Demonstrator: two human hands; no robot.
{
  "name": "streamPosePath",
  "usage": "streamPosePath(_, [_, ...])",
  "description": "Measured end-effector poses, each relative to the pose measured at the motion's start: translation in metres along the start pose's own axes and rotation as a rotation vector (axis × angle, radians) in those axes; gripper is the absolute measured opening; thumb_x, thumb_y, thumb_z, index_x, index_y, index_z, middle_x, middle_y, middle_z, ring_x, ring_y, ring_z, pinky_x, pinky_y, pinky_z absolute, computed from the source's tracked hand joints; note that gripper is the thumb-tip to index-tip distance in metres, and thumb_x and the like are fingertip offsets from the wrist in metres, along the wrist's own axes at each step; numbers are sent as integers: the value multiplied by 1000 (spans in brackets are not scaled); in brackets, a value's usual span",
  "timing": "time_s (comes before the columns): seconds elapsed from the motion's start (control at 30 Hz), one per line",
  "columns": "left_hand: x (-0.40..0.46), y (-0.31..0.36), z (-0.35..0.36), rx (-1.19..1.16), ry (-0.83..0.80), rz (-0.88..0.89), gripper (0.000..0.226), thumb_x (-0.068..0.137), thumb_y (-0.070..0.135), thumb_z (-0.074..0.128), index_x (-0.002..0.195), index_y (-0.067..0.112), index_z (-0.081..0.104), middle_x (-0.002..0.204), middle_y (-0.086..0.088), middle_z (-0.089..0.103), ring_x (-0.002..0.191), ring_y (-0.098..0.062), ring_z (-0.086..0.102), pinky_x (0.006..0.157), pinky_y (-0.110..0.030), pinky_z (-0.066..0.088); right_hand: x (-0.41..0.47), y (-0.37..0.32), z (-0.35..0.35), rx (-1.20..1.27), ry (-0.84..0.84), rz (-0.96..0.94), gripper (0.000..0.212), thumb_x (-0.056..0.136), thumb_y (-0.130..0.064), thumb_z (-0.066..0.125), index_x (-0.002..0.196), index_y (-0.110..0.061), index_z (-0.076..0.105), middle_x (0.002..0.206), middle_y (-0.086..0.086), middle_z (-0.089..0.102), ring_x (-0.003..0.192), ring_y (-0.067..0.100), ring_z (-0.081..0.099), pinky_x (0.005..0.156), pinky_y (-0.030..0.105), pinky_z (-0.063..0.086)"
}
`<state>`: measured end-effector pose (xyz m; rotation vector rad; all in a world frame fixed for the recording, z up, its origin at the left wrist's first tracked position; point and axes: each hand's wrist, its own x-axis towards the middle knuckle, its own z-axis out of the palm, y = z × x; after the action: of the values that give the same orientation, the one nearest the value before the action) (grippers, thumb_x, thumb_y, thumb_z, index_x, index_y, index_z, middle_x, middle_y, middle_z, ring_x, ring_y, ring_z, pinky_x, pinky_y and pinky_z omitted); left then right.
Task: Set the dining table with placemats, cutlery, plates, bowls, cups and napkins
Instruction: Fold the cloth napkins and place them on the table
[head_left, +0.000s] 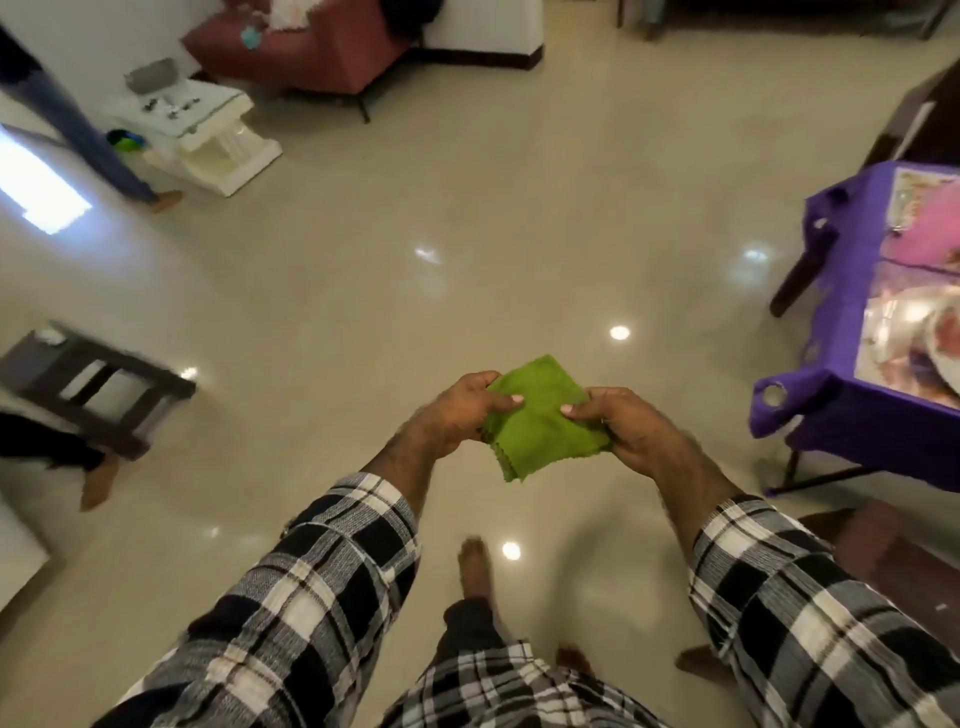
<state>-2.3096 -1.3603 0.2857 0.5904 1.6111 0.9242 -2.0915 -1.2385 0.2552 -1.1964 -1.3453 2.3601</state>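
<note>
A folded green cloth napkin (543, 421) is held in front of me above the shiny floor. My left hand (460, 413) pinches its left edge, thumb on top. Its right edge is pinched by my right hand (626, 423), thumb also on top. The dining table (831, 405) stands at the right edge of the view, covered with a purple cloth. A patterned placemat (904, 338) lies on it, with a white plate (948, 348) partly cut off by the frame.
Glossy beige floor stretches ahead. A dark wooden chair (93, 384) stands at the left, a white low stand (208, 135) far left, a red sofa (306, 52) at the back. Another person's legs (88, 140) are at the far left. A brown chair (893, 566) is beside my right arm.
</note>
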Motion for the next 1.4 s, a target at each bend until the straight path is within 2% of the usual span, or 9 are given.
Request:
streamPosePath(0.17, [123,63,24,132,-228,51,29,97,13,76,122,9,64,115,-16,76,93,-27,75,68,-39,62,38,-35,-58,152,339,-86,25,88,-6,78,112,-8,69,110,19,77,89,31,76,78,43,62])
streamPosePath(0.33, [198,123,78,301,-541,161,64,92,-1,77,140,34,54,128,-22,65,103,-33,70,71,-39,62,45,-53,-108,372,742,-142,37,86,-6,83,110,-23,61,88,10,76,70,22,71,62,32,56])
streamPosePath(0.5, [263,173,171,522,-727,172,37,93,-3,75,127,12,76,128,-11,75,110,-30,73,94,-46,63,27,-65,-179,499,918,-228,24,86,-2,79,89,-21,65,80,5,70,68,23,65,55,28,54])
streamPosePath(0.63, [302,203,266,509,-775,171,28,98,13,75,122,-1,77,116,-19,78,105,-26,74,97,-39,61,2,-72,-252,682,953,-321,22,90,-2,71,108,-13,68,87,12,74,70,28,68,50,30,55])
streamPosePath(0.87, [345,245,427,477,-991,127,42,93,-15,65,120,15,77,119,-2,77,107,-17,74,95,-34,61,-51,-77,-362,933,1010,-376,63,85,10,66,135,-26,58,124,17,70,100,35,68,72,42,59])
streamPosePath(1.07, [360,266,557,349,-1161,-70,37,94,-8,68,124,12,76,118,-13,77,106,-31,72,88,-38,64,-101,-84,-435,1155,1246,-586,43,95,-14,69,133,-32,63,109,1,76,88,18,75,80,37,61])
streamPosePath(1.17, [369,267,618,500,-1136,-28,26,97,7,73,123,7,77,118,-22,76,104,-35,72,90,-45,63,-112,-76,-459,1049,1352,-441,34,93,-24,74,126,-31,67,110,5,75,84,22,75,82,44,58])
streamPosePath(1.27, [376,269,670,694,-1184,89,22,97,3,72,117,7,79,110,-16,79,89,-23,74,73,-28,63,-114,-66,-483,1030,1579,-375,48,89,-8,79,132,-23,63,115,7,77,98,31,75,85,52,60])
streamPosePath(1.4, [378,279,719,975,-1357,173,37,91,-8,72,124,9,78,113,-11,78,87,-21,71,61,-26,60,-119,-59,-504,963,1891,-236,55,83,0,84,122,-31,58,118,11,71,99,29,73,80,42,64])
